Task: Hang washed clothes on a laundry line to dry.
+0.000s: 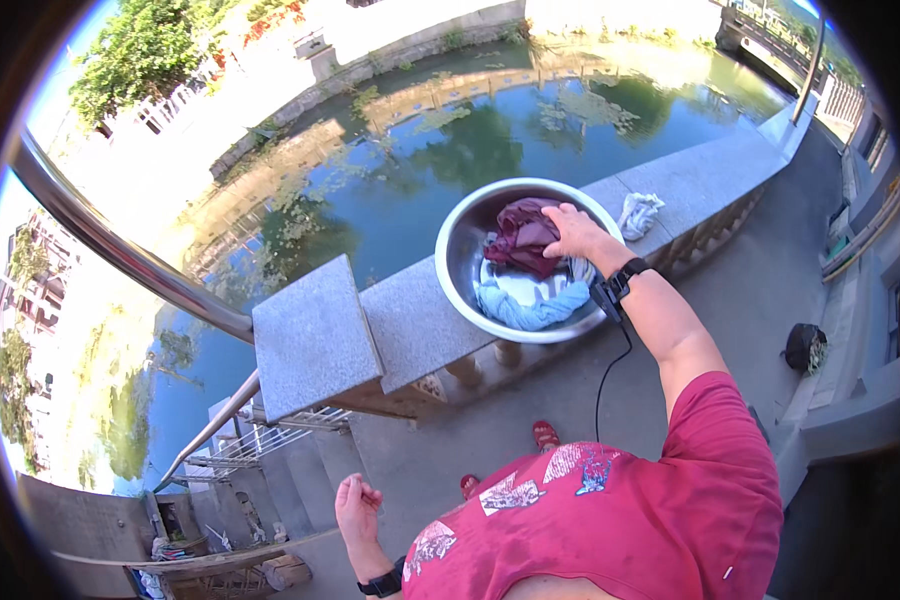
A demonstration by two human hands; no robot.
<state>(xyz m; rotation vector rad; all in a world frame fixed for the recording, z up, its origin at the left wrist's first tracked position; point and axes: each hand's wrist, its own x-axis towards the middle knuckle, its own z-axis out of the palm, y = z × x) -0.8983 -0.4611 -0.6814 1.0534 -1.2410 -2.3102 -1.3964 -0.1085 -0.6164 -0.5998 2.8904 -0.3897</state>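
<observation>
A metal basin (457,296) rests on the stone top of a balustrade (420,319). Inside it lie a bunched maroon cloth (529,232), a twisted light-blue cloth (532,307) and a striped pale cloth (581,270) partly beneath my wrist. My right hand (576,234) reaches over the basin's right side, its fingers on the maroon cloth; whether they grip it is unclear. A crumpled white cloth (640,215) sits on the ledge just right of the basin. Low in front of my body, my left hand (358,499) hangs in the air with curled fingers and nothing visible in them.
Green-blue water (457,150) lies beyond the balustrade. A square stone post (315,337) with a metal rail (142,247) stands to the left, above concrete steps (300,476). A black cable (600,390) hangs from my right wrist. A dark pot (804,347) sits by the right wall.
</observation>
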